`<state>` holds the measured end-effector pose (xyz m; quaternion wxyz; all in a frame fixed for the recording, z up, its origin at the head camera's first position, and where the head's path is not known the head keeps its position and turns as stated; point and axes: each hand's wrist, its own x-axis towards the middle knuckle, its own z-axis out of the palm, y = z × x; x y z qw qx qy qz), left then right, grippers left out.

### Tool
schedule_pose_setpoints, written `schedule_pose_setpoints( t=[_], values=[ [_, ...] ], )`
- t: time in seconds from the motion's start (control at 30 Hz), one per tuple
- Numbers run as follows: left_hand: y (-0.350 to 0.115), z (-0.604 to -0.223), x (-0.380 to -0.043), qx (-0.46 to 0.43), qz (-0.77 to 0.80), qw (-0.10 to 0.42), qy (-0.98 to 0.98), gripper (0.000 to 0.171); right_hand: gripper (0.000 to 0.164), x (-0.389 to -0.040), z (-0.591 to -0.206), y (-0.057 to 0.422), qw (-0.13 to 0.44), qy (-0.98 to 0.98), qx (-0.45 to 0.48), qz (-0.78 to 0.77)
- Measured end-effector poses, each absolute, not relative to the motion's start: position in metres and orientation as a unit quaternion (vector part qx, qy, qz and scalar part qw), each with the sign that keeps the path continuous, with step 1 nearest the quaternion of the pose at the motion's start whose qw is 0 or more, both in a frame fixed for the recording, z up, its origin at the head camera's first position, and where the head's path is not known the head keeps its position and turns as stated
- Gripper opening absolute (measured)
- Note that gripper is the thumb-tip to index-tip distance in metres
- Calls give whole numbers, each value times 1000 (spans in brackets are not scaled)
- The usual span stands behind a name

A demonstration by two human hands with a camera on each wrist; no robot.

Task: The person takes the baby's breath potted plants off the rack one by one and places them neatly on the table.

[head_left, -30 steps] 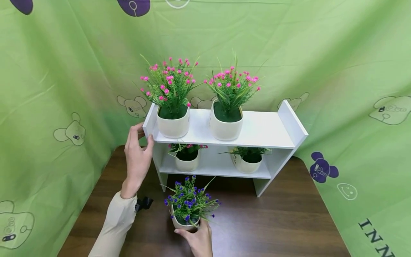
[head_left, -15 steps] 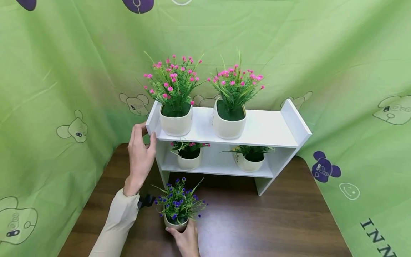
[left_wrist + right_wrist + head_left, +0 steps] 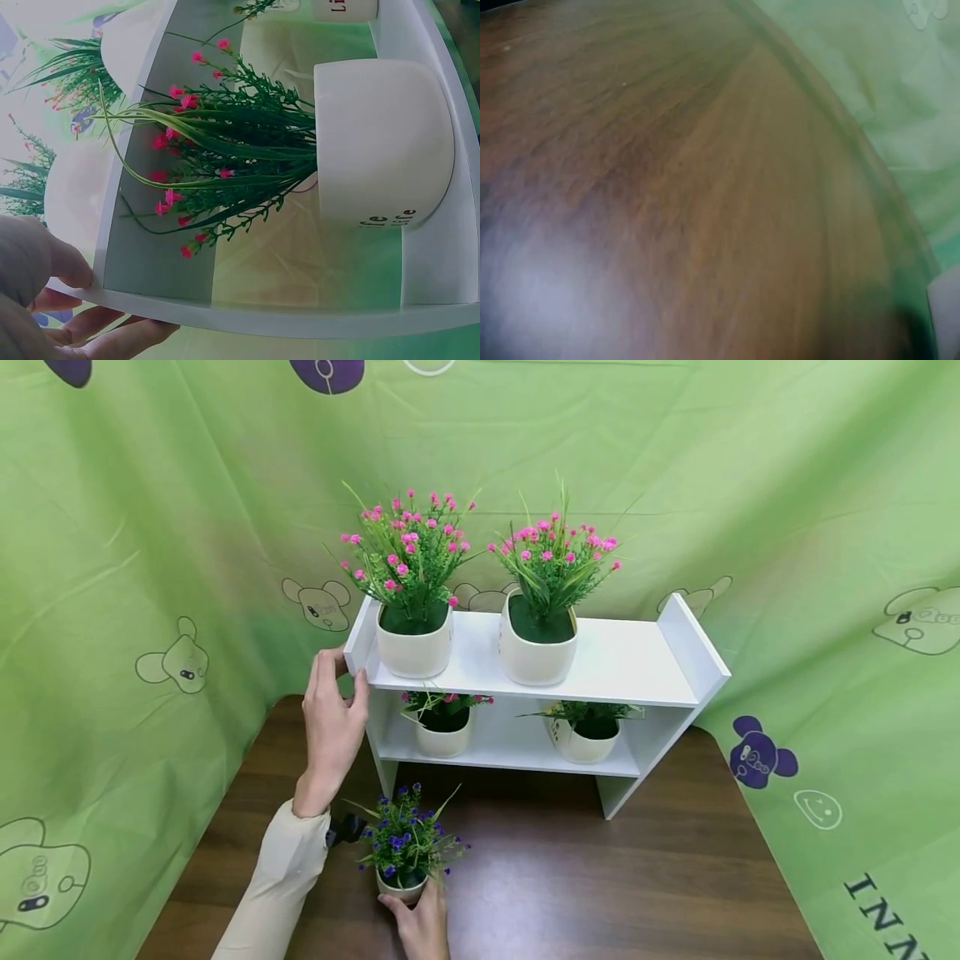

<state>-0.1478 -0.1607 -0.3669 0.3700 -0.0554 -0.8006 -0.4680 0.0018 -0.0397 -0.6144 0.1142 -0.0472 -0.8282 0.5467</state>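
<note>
My left hand [image 3: 334,718] grips the left side panel of the white two-tier shelf [image 3: 622,652]. In the left wrist view its thumb and fingers [image 3: 124,337] lie on either side of the panel's edge. With my right hand [image 3: 422,927] I hold a small white pot of blue-purple flowers [image 3: 402,835] in front of the shelf's left end, thumb on the near side. Whether this pot touches the table is unclear. The right wrist view shows neither that hand nor the pot.
Two pots of pink flowers, left [image 3: 415,647] and middle [image 3: 537,652], stand on the top tier. Below are a pink-flowered pot [image 3: 444,739] and a green-leaved pot [image 3: 585,745]. The brown table [image 3: 585,893] meets a green patterned curtain [image 3: 825,527].
My right hand has brought the blue-purple flower pot left and slightly toward me. The left hand stays on the shelf panel. The head view has shifted a little.
</note>
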Motion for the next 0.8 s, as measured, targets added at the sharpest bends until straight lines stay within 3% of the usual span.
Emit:
schedule_pose_setpoints(
  t=[0.27,0.5,0.8],
  values=[
    [-161,-367,-148,-56,-459,372,-805,24,78,2,-621,-49,128,-834,-60,534],
    [-160,-366,-148,-55,-463,372,-803,23,78,-3,-618,-50,61,-845,-86,524],
    [-161,-367,-148,-56,-461,377,-801,22,81,-10,-617,-53,50,-868,-65,491]
  ],
)
